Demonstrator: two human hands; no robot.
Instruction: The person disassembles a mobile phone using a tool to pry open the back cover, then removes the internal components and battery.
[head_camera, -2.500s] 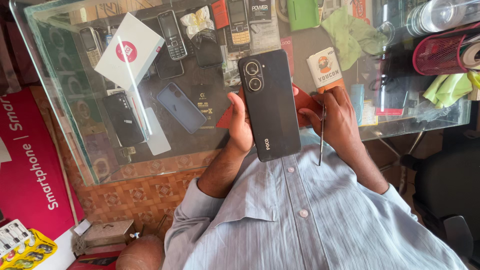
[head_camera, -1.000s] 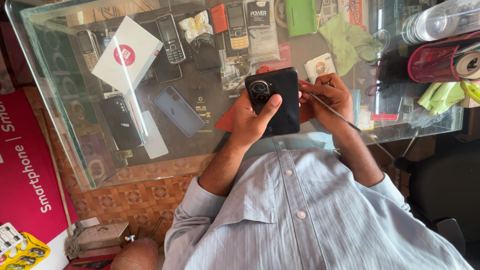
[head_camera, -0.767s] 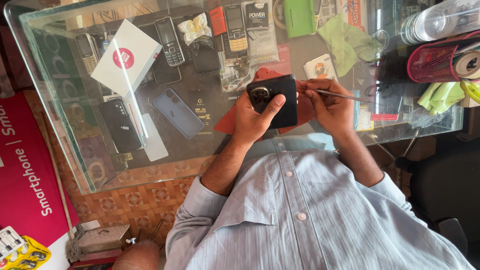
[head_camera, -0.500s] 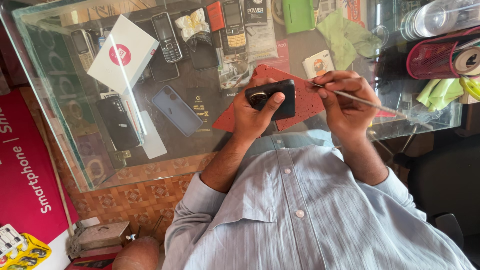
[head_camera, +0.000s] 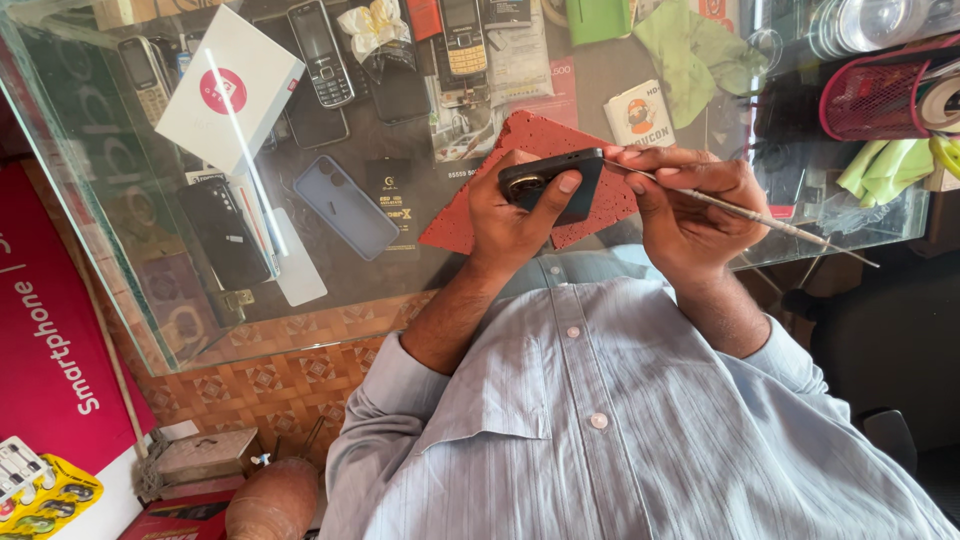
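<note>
Head view: a black smartphone (head_camera: 553, 183) is held nearly edge-on above the glass counter (head_camera: 120, 260), its camera ring facing the viewer. The left hand (head_camera: 515, 215) grips it from below, thumb pressed across the back and fingers wrapped behind. The right hand (head_camera: 690, 205) touches the phone's right end with its fingertips and pinches a thin metal tool (head_camera: 760, 215); the tool's tip lies at the phone's edge and its shaft runs out past the right hand. Directly beneath both hands a red perforated mat (head_camera: 520, 135) lies on the glass. Just beyond the right hand sits a small white packet with an orange emblem (head_camera: 640, 115), and beyond that a green cloth (head_camera: 700, 55). Well left of the left hand lie a blue phone (head_camera: 345, 205), a black phone (head_camera: 225, 230) and a white box with a red disc (head_camera: 230, 90). Far right of the right hand stands a red mesh holder (head_camera: 880, 90).
</note>
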